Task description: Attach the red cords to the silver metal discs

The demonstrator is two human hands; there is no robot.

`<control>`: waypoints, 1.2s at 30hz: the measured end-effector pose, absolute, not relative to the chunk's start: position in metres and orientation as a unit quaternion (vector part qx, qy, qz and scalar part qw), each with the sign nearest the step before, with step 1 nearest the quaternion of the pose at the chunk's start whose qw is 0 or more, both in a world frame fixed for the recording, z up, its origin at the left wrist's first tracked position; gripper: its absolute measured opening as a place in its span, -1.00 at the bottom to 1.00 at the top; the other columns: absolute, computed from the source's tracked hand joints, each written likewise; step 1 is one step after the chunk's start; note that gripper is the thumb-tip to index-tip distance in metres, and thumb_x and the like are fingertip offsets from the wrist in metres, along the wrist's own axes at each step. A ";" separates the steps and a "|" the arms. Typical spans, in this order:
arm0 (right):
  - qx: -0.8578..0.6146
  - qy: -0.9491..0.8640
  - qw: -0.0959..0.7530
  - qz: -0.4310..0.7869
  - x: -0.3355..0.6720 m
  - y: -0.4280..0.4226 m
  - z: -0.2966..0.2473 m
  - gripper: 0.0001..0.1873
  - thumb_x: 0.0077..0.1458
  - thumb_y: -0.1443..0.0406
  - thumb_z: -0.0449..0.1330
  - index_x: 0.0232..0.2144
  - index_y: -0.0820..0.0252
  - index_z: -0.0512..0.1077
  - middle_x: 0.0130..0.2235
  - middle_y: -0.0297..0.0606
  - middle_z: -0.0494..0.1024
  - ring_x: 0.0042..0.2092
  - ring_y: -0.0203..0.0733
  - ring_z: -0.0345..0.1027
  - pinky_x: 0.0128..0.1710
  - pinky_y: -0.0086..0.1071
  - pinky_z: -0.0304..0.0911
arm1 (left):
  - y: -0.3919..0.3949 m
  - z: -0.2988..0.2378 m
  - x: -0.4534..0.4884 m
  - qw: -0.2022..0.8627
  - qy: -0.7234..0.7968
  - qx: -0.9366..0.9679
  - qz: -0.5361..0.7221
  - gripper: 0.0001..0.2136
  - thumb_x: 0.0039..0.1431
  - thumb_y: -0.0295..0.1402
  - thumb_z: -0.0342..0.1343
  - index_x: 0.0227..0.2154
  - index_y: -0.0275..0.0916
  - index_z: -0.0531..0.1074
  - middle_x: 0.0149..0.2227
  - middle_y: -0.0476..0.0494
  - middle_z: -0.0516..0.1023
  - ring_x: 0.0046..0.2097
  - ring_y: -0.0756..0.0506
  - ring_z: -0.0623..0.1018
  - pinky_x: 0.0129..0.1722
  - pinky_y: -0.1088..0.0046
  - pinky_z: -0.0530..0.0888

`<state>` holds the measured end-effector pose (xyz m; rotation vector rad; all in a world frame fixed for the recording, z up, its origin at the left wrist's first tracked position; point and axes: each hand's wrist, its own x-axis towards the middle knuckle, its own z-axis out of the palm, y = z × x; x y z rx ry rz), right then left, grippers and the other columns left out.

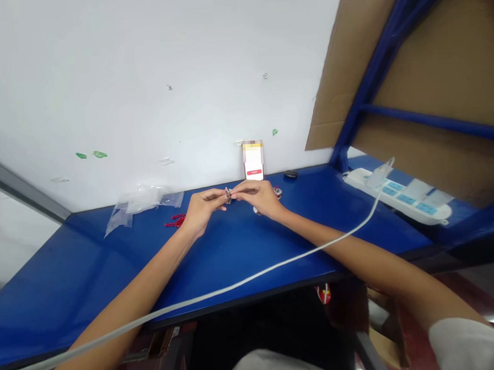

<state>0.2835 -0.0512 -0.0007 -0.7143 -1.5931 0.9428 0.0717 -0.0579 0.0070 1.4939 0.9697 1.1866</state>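
Around your hands spreads a blue tabletop, with a white wall rising beyond them. Up to the right of your hands, a brown cardboard sheet sits on a blue metal frame, and below that a white power strip lies on the table. A white cable runs from that side down across the view and crosses both your forearms.

Your forearms come in from the lower corners and angle toward each other, a white sleeve showing on your right arm. Your left hand and right hand are both partly closed and nearly meet over the far part of the table. Together they pinch a small silvery piece between the fingertips, too small to make out in detail.

Just beyond your right hand sit a red-and-silver item and an upright white card with a blurred top, with a small black object farther right. A whitish item peeks out under that hand. Left of your left hand lie a clear plastic bag and small red pieces.
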 end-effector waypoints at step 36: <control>-0.234 -0.930 0.282 0.030 0.303 -0.049 0.016 -0.82 0.43 0.48 0.00 -0.09 0.15 0.32 -0.08 -0.16 0.46 -0.21 -0.14 0.34 -0.20 -0.30 0.24 | -0.062 0.003 0.078 0.299 0.387 0.789 0.372 -0.79 0.28 -0.14 0.30 -0.32 -0.17 0.61 -0.19 -0.12 0.70 -0.14 -0.18 0.67 -0.03 0.29 0.58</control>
